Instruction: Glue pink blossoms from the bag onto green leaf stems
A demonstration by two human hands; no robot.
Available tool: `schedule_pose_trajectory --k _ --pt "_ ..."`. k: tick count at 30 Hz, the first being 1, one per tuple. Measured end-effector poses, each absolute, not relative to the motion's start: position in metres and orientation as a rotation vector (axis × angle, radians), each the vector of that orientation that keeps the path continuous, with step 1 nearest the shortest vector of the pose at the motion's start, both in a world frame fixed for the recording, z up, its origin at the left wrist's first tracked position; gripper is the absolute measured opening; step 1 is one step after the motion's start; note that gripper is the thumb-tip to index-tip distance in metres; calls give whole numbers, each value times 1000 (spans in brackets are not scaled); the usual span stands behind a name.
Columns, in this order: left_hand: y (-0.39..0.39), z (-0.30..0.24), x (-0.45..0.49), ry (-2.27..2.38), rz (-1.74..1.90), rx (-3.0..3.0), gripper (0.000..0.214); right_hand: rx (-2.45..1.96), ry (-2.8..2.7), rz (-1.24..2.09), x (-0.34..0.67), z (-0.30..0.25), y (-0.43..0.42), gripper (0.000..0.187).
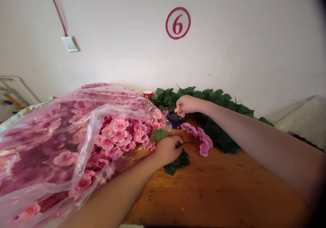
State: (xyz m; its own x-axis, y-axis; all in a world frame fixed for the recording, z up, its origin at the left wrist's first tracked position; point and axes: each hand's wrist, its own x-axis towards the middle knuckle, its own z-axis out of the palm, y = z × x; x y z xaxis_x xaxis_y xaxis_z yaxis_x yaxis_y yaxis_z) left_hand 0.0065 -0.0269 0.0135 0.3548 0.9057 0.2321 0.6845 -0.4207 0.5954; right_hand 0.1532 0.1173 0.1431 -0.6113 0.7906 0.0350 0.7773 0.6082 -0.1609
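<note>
My left hand [169,150] is closed around the stem of a green leaf spray [178,163], whose leaves hang below the fingers and show on the other side too. My right hand [185,105] pinches a small pink artificial flower [180,113] right over a round dark blue pot [176,123] with a black inside and a small red light on its front. Several pink flowers [201,136] lie on the wooden table just right of the pot. Whether the flower touches the pot's contents I cannot tell.
A large clear plastic bag [89,136] full of pink flowers takes up the left side. Green leaves [224,102] are heaped behind and right of the pot. A red paper cup [147,94] stands near the wall. The wooden table [203,190] runs toward me.
</note>
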Motion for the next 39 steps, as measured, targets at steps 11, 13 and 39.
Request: schedule_pose_trajectory --k 11,13,39 --pt "-23 11 5 1347 871 2191 7 -1258 -2501 508 182 148 84 28" --pt "-21 9 4 1350 897 2167 5 -1237 -2350 668 194 137 71 32" --pt "-8 11 2 1190 845 1882 16 -1093 -1744 1420 257 34 45 30"
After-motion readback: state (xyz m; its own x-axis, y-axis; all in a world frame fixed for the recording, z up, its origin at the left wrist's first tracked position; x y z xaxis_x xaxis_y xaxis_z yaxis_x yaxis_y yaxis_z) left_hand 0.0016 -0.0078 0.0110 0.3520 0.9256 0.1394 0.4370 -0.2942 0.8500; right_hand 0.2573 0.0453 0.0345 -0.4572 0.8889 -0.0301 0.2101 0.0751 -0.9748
